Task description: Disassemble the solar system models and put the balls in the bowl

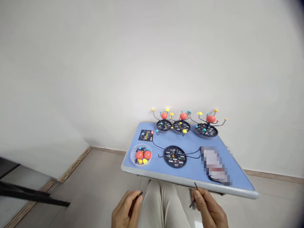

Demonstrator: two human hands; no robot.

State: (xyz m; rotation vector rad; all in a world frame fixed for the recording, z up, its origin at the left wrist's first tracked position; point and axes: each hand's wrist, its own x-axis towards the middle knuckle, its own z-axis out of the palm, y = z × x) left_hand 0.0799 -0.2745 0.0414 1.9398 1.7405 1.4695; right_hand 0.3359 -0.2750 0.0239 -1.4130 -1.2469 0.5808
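Each bare hand works just in front of the near edge of the blue table [194,171], above the person's lap. The left hand [127,209] is curled, thumb and fingers pinching a short dark piece [141,193], mostly hidden; the right hand [210,207] pinches a thin black rod [192,204] mid-length, both ends protruding. For sound handling, a light fingertip pinch probably suffices; keep the rod ends unobstructed, compare their shapes before applying force, and avoid bending. Working over the tabletop would likely reduce the risk of dropped parts. On the table, the clear round bowl [133,155] contains two red balls [139,155], an orange ball [140,161], a yellow part [145,161] and small blue parts [147,148]. Right of it lies a round black base [175,162] with curved arms radiating outward.
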